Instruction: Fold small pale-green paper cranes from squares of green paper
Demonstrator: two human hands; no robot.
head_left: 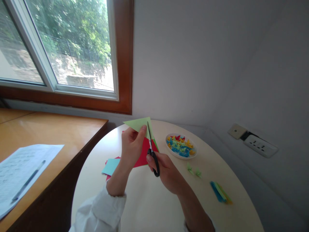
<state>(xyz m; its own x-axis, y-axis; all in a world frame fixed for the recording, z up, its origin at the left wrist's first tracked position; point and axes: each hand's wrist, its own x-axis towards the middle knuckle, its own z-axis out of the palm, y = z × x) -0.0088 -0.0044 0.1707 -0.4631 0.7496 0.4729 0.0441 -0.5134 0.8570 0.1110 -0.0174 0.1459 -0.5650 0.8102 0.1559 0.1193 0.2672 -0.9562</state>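
Note:
A light green sheet of paper [137, 123], triangular in outline, is pinched in my left hand [132, 145] above the round table. My right hand [165, 170] grips black-handled scissors [156, 164], whose blades point away from me and lie along the paper's right part. Whether the blades have cut into it I cannot tell. Beneath both hands lies red paper [145, 153] on the table, partly covered. A light blue sheet [111, 167] rests beside my left wrist, with red edges showing under it.
On the round table [145, 206], a white dish [181, 157] holds several small folded paper pieces. Two green folded pieces [190, 168] and some coloured strips [220, 192] lie to the right. A wooden desk [79, 129] at left bears written papers [29, 161] and a pen [29, 180].

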